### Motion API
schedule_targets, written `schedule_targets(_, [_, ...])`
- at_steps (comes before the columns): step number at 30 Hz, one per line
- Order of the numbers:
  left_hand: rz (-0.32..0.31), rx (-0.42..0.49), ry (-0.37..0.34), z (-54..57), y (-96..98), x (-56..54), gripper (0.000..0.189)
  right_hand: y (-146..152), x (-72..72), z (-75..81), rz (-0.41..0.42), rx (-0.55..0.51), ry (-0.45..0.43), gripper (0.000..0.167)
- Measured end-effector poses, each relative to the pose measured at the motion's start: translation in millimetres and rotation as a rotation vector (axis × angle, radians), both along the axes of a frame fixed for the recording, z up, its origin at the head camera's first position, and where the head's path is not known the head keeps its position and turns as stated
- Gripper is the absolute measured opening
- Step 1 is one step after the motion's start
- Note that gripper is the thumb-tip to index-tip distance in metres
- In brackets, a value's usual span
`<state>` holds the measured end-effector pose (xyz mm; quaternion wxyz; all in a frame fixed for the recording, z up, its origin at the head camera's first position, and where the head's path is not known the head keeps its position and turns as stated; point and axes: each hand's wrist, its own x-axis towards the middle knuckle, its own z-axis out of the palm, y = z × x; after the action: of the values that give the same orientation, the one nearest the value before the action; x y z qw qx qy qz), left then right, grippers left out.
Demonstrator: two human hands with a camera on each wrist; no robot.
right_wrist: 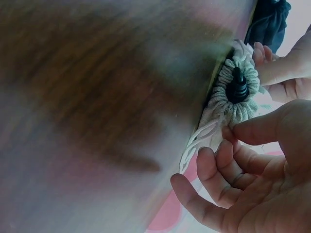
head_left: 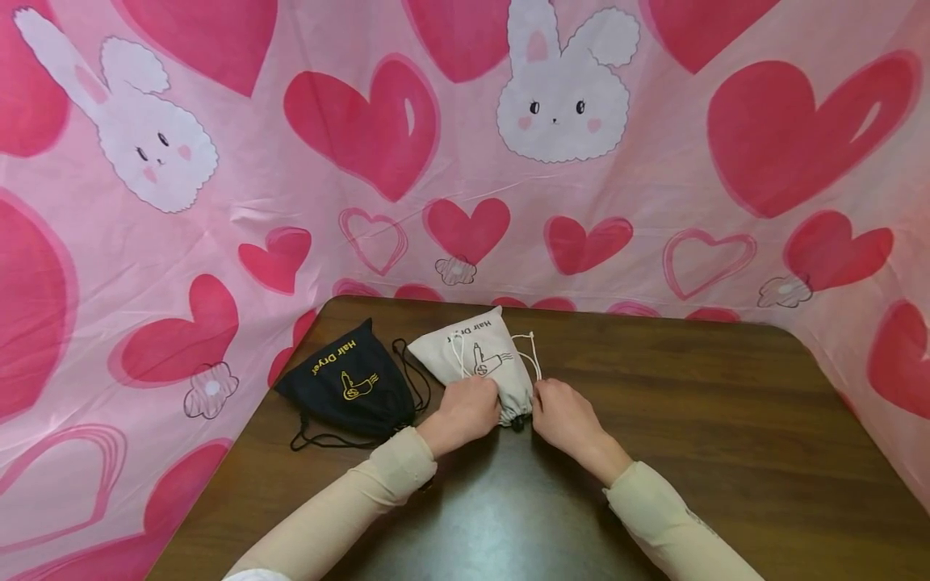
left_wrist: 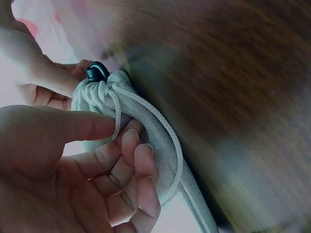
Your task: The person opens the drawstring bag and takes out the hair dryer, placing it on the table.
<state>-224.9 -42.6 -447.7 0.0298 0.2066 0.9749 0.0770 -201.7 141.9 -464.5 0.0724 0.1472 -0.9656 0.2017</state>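
Observation:
A light grey drawstring pouch [head_left: 472, 335] marked "Hair Dryer" lies on the table, its gathered mouth toward me. Out of the mouth pokes a ribbed black piece [right_wrist: 237, 90]; the rest of it is hidden inside. My left hand [head_left: 467, 411], at the left of the mouth, pinches the pouch's white cord [left_wrist: 117, 114] between thumb and forefinger. On the other side my right hand [head_left: 567, 415] pinches the cord [right_wrist: 199, 138] close to the gathered cloth. White cord loops stand out on both sides of the pouch.
A black drawstring pouch [head_left: 356, 395] with a yellow hair dryer print lies left of the grey one, its black cords [head_left: 327, 440] spread on the wood. Pink cloth [head_left: 465, 177] with hearts and rabbits hangs around the dark brown table [head_left: 726, 420].

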Motion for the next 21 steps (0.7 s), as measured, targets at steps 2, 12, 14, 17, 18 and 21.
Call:
schedule_targets(2, [-0.001, 0.004, 0.000, -0.1, -1.2, 0.3, 0.034, 0, 0.6, 0.3, -0.002, -0.005, -0.002, 0.024])
schedule_targets(12, [-0.025, 0.025, 0.087, 9.2, -6.8, 6.5, 0.038, 3, -1.8, 3.6, -0.017, -0.040, -0.071, 0.025])
schedule_targets(14, [-0.022, 0.028, 0.100, 13.9, -7.3, 6.8, 0.038, 4, -3.1, 4.7, -0.026, -0.060, -0.101, 0.025])
schedule_targets(17, [0.006, 0.041, 0.094, 19.1, -9.4, 6.7, 0.033, 5, -5.1, 5.2, -0.034, -0.082, -0.132, 0.024])
schedule_targets(18, [0.018, 0.046, 0.092, 19.8, -10.8, 6.6, 0.030, 5, -5.5, 5.0, -0.034, -0.090, -0.139, 0.024])
schedule_targets(21, [0.057, 0.090, 0.106, 19.7, -16.8, 6.0, 0.021, 6, -5.6, 4.2, -0.031, -0.120, -0.160, 0.024])
